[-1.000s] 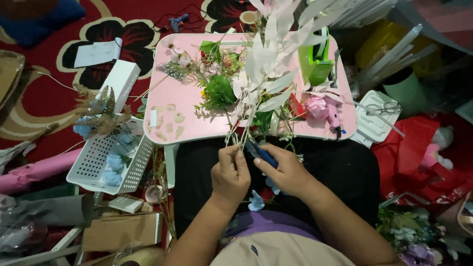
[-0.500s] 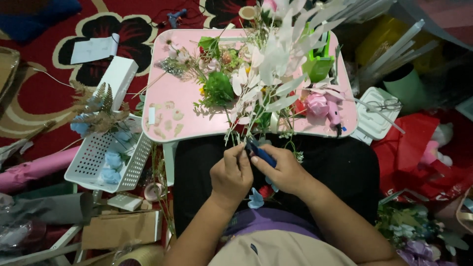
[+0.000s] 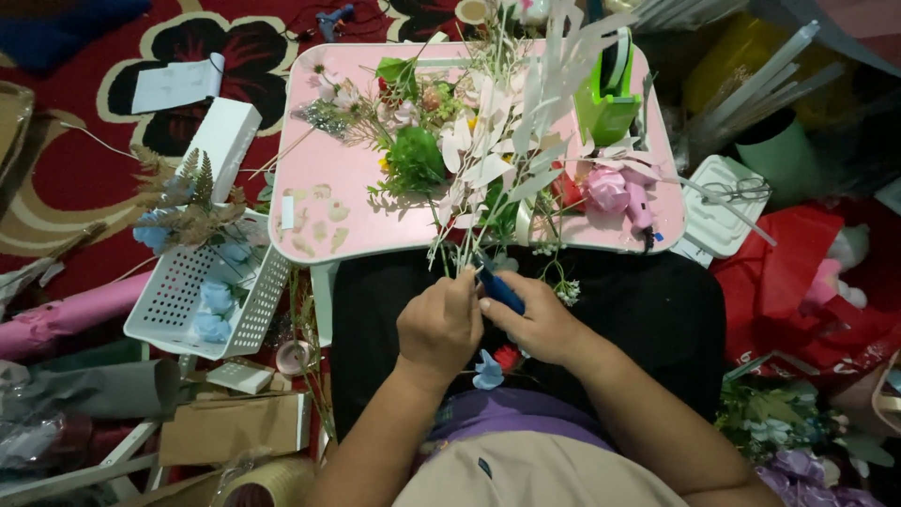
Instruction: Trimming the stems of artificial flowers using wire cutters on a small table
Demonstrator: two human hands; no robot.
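Left hand (image 3: 439,324) clenched around bundled artificial flower stems (image 3: 462,252), just off the near edge of the pink bench (image 3: 319,188). Right hand (image 3: 537,324) touches it, fingers (image 3: 497,310) grasping a blue-handled tool (image 3: 497,289) at the stems. Blooms and white leaves (image 3: 526,122) spread over the bench middle; bare room only at its left part. Green tape dispenser (image 3: 610,103) at the far right edge. White perforated basket (image 3: 211,291) left of the bench holds blue flowers (image 3: 214,300). Floor crowded all around with wrapping, boxes, tubes.
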